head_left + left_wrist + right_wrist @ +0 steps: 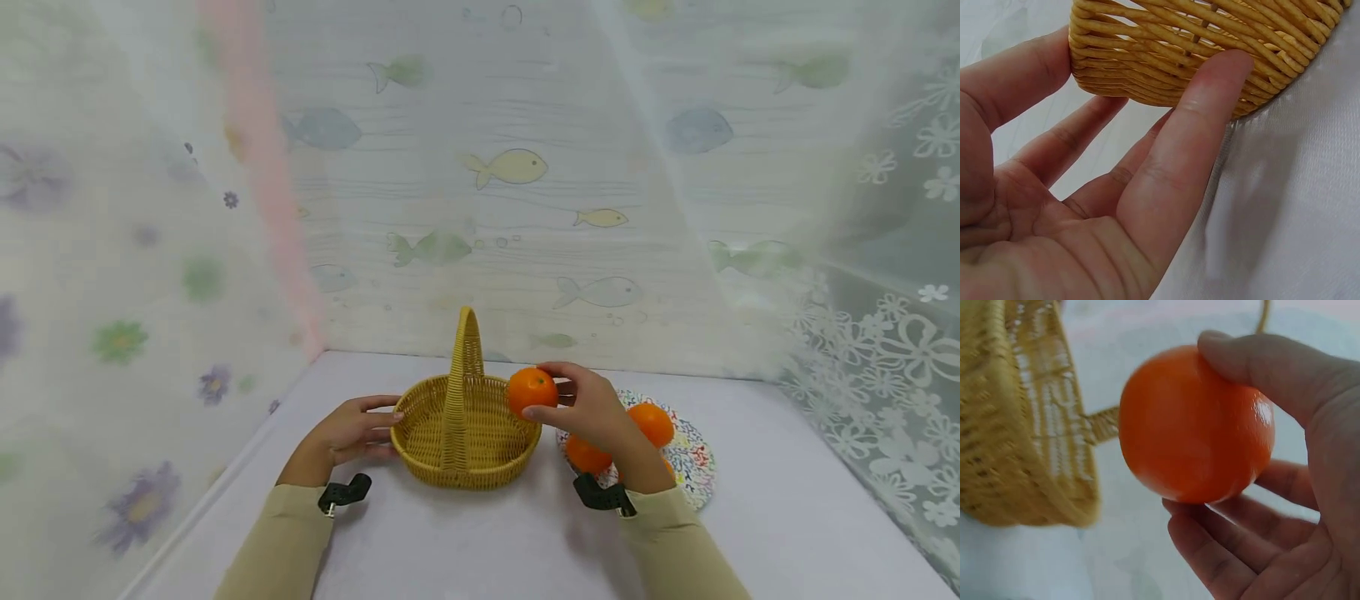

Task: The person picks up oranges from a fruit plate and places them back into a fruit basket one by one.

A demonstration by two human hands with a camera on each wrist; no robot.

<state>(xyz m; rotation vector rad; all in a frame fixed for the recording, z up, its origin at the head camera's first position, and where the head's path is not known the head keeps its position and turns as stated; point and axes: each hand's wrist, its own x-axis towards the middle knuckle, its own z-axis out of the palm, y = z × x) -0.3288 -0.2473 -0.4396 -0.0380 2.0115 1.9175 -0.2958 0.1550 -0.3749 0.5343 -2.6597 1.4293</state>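
A yellow woven basket [487,479] with a tall arched handle stands upright on the table. At its left end my left hand [358,433] touches the outside of the wall, the fingers and thumb [1172,162] nearly straight against the weave. My right hand [592,407] grips an orange [531,392] between thumb and fingers. That orange is up at the basket's right rim, in front of it from the head view. The right wrist view shows the same orange [1194,425] beside the basket wall [1066,487], with the thumb on one side and fingertips on the other.
Right of the basket lies a round plate [699,467] with a colourful pattern. On it are several oranges [651,425], partly hidden by my right forearm. A white cloth covers the table [465,550]. Printed curtains [480,208] hang at the back and sides.
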